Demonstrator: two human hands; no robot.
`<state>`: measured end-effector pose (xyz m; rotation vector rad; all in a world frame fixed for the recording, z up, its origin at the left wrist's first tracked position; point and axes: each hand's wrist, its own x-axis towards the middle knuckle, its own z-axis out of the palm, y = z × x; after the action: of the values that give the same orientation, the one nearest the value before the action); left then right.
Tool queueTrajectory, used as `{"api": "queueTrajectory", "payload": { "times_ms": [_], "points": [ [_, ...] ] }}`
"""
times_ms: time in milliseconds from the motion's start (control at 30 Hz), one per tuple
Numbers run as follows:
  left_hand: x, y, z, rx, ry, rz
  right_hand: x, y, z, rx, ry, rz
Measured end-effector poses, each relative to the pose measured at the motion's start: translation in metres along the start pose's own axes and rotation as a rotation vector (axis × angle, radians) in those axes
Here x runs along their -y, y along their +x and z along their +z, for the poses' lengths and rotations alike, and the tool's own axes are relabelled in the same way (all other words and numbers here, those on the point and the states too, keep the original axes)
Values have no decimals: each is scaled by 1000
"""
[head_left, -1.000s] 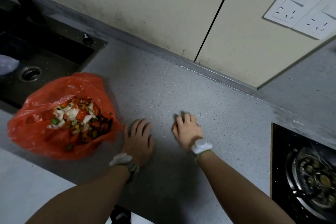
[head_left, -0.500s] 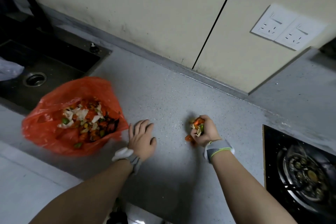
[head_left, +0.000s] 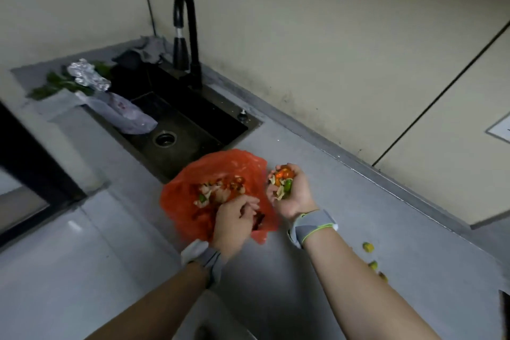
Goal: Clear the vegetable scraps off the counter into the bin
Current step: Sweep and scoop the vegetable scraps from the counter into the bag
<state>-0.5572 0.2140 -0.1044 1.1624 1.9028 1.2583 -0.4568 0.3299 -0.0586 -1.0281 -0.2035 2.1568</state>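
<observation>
Right hand [head_left: 296, 197] risen beside bag [head_left: 176, 196], scraps [head_left: 283, 181] cupped upward

The orange bag [head_left: 179, 199] lies open on the counter [head_left: 358, 196]. Just right of the bag, the right hand [head_left: 296, 196] cups vegetable scraps [head_left: 283, 181]. The left hand [head_left: 234, 221] curls at the bag's near edge, its grip blurred. The sink [head_left: 193, 130] sits just behind the bag, and loose pieces [head_left: 368, 247] lie well to its right.

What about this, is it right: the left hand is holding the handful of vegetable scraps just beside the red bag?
No. The head view shows the right hand holding the handful of vegetable scraps just beside the red bag; the left hand grips the bag's edge.
</observation>
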Motion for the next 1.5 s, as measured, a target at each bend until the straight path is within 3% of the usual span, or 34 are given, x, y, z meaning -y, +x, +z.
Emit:
{"api": "queueTrajectory", "payload": {
  "times_ms": [100,300,467,533,600,667,767,900,933,1000,1033,1067,1100,1133,1200,1233,1300,1400,1500],
  "points": [
    [14,13,-41,-65,2,-93,-33,29,31,52,-126,-17],
    [39,30,-90,-87,-16,-189,-65,59,37,-134,-375,-154],
    [30,39,-88,-12,-20,-245,-70,60,32,-275,-948,-412],
    [28,46,-82,13,-72,-275,-79,47,43,-271,-1068,-485],
    [18,49,-77,7,-263,-368,-92,30,58,-210,-1079,-567],
    [-2,43,-76,-5,-564,-510,-111,15,68,-43,-1096,-616],
    [-8,54,-74,-46,-1002,-681,-132,1,61,216,-1319,-542],
    [-19,81,-79,-64,-1162,-871,-124,7,49,103,-1563,-606],
    [-7,91,-79,-170,-1187,-906,-123,3,55,57,-1510,-612],
    [71,113,-46,16,-1395,-860,-125,-8,68,150,-1365,-672],
    [107,129,-37,21,-1565,-952,-129,-18,71,260,-1334,-682],
    [114,124,-42,-32,-1399,-633,-134,-23,74,359,-1331,-667],
    [119,122,-45,-252,-1200,-620,-135,-25,69,391,-1342,-657],
    [114,131,-46,-227,-1058,-603,-134,-24,61,347,-1365,-650],
    [13,105,-89,-100,-1055,-710,-131,-20,50,186,-1393,-639],
    [-9,98,-91,-94,-1087,-677,-132,-22,45,112,-1428,-655],
    [1,108,-86,-125,-969,-621,-140,-28,46,96,-1415,-732],
    [0,103,-80,-38,-856,-599,-142,-37,44,188,-1356,-744],
    [-20,94,-75,-6,-796,-494,-126,-22,23,-36,-1444,-643]
  ]
}}
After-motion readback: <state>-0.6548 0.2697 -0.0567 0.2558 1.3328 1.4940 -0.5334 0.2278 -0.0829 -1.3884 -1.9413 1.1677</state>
